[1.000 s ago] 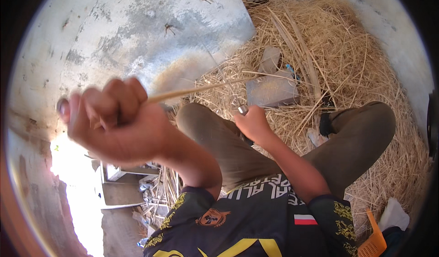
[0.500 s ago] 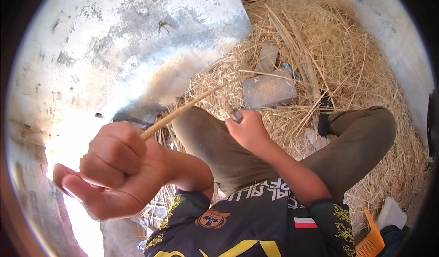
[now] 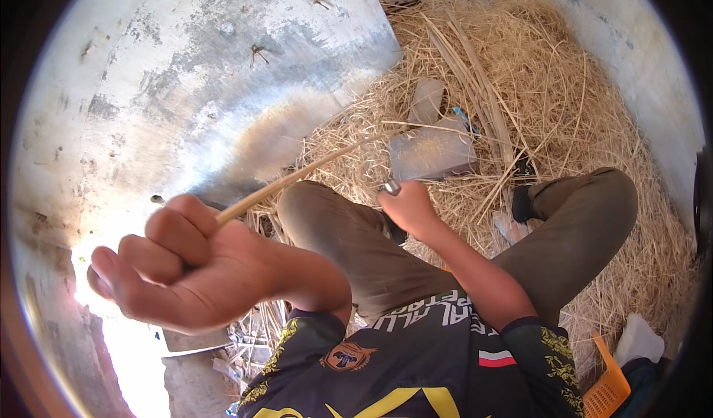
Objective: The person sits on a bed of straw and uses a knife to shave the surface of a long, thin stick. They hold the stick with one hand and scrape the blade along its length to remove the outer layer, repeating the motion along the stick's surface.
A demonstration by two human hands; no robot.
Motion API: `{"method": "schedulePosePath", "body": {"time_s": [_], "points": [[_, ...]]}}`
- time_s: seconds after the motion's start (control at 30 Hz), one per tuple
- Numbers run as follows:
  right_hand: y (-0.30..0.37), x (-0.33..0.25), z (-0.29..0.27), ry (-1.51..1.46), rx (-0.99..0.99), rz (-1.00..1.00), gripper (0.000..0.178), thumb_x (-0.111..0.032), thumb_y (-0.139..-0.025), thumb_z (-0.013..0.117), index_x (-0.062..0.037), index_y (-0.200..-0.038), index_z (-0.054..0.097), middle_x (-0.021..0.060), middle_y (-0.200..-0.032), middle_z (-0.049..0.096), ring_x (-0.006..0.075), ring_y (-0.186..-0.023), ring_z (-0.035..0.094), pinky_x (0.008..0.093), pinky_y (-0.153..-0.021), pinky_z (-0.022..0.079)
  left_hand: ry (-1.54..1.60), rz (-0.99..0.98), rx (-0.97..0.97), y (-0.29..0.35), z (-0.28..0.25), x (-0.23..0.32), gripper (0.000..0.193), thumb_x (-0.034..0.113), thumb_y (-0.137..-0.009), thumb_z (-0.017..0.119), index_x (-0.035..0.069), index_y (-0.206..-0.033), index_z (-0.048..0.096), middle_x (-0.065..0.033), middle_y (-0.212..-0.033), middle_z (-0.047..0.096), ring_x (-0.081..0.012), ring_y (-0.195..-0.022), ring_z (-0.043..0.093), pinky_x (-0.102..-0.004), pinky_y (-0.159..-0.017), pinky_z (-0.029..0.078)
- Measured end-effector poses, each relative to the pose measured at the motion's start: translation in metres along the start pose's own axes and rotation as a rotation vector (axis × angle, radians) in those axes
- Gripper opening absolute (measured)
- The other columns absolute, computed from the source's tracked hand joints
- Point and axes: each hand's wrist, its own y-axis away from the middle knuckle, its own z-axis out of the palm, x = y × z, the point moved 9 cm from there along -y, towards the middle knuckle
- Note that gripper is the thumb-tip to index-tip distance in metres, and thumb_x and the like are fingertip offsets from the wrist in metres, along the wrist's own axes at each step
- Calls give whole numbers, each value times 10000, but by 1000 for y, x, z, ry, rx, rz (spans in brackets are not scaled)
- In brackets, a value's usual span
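Note:
My left hand point(image 3: 197, 266) is raised at the left, its fingers curled round one end of a thin pale cane stick point(image 3: 290, 179). The stick slants away to the upper right and narrows toward a stone block. Close to the block, my right hand point(image 3: 411, 208) is a closed fist above the gap between my legs. From the thumb side of that fist sticks out a short, rounded metal end point(image 3: 391, 187). The rest of this tool is hidden by the fingers, so its kind does not show.
A flat stone block point(image 3: 433, 153) lies on dry straw point(image 3: 549, 69), a smaller slab point(image 3: 427, 100) behind it. Long dry strips point(image 3: 471, 72) lean beyond. My bent legs point(image 3: 579, 225) frame the front. A stained wall point(image 3: 193, 69) rises left; an orange plastic object point(image 3: 607, 390) is at lower right.
My left hand has turned a little and shifted slightly left with the stick. The right fist has moved slightly to the right, and its metal end points at a different angle.

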Motion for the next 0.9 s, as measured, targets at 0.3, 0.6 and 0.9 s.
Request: {"method": "schedulePosePath", "body": {"time_s": [0.3,0.6,0.9], "points": [[-3,24,20,-43,9,-81,319,-222,-833,647,22,-631,604,178,-581,619,304,-566,652,426,-571,496,-312,185,168,2,32,13,194,6,-916,657,57,-908,469,54,-452,229,-36,-388,135,-273,-408,95],[3,-35,-5,-1,16,-236,282,-264,-833,679,-4,-727,655,165,-620,643,319,-567,636,421,-587,504,-256,120,143,1,44,3,183,5,-914,642,76,-858,484,39,-456,244,-57,-388,147,-274,-421,88],[-63,94,-11,116,156,80,335,-274,-783,684,41,-892,722,259,-792,698,411,-781,707,461,-716,547,-209,119,1,5,53,16,83,76,-876,601,10,-848,559,12,-559,284,-53,-397,185,-247,-405,118]]}}
